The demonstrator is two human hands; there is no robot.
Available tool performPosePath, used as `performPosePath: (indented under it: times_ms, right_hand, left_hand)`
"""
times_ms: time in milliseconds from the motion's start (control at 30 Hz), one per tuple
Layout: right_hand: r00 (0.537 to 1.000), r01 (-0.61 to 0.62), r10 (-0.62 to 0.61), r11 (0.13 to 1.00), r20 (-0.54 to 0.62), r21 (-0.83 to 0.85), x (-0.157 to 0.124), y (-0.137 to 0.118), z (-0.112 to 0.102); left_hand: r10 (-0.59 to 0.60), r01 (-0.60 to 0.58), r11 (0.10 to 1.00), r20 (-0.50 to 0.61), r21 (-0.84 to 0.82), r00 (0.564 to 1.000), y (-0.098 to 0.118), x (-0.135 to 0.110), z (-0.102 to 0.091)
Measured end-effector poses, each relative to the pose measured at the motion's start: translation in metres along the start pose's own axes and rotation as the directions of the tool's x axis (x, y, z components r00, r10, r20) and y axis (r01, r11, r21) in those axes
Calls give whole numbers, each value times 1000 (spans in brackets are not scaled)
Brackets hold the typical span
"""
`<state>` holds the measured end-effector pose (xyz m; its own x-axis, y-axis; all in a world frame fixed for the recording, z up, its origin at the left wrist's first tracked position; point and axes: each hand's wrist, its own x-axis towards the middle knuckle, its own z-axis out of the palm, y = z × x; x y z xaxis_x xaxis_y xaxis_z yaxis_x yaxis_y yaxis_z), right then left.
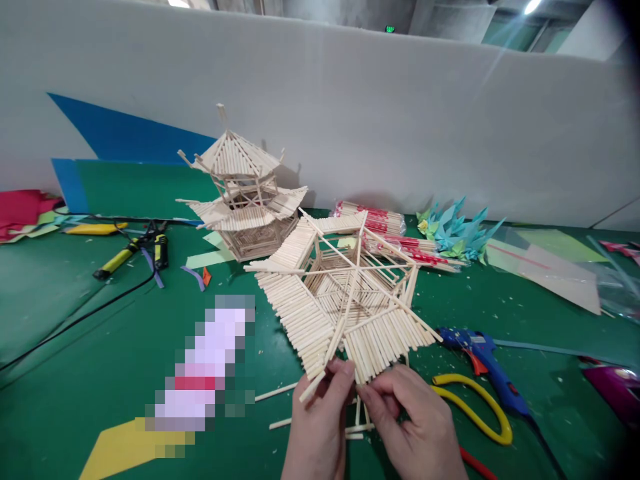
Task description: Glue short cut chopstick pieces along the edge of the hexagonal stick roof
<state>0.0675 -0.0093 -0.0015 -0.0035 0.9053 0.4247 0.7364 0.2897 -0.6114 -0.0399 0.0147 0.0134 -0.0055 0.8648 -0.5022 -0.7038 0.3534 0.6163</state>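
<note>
A hexagonal roof frame of thin wooden sticks [345,293] lies tilted on the green table [90,347] in front of me. My left hand [320,420] pinches a single short stick [313,387] against the frame's near edge. My right hand [415,427] pinches the same near edge just to the right, fingers closed on the sticks. Behind the frame stands a finished two-tier stick pagoda [245,197]. Loose sticks [277,392] lie on the table by my left hand.
A blue hot-glue gun [483,357] and yellow-handled cutters [475,407] lie right of my hands. Wrapped chopstick bundles [385,230] and paper cranes [457,230] sit behind. Yellow pliers [133,250] and black cables lie left; a blurred-out object [203,363] is near left.
</note>
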Motion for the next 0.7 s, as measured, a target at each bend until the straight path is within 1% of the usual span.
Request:
performPosePath:
  times_ms: [133,433,533,700]
  right_hand:
    - [1000,15,-15,1000,16,9,0,1,-2]
    - [999,24,-24,1000,-21,-14,1,1,-3]
    - [999,33,-34,999,-42,-23,1,2,-2]
    - [999,9,-10,1000,-35,-29,0,5,0]
  left_hand:
    - [-11,11,1000,2,4,1000,4,-1,3]
    - [-3,3,1000,6,27,1000,7,-1,7]
    - [-2,2,1000,2,30,1000,6,-1,6]
    - [12,-11,999,-2,30,1000,4,1,4]
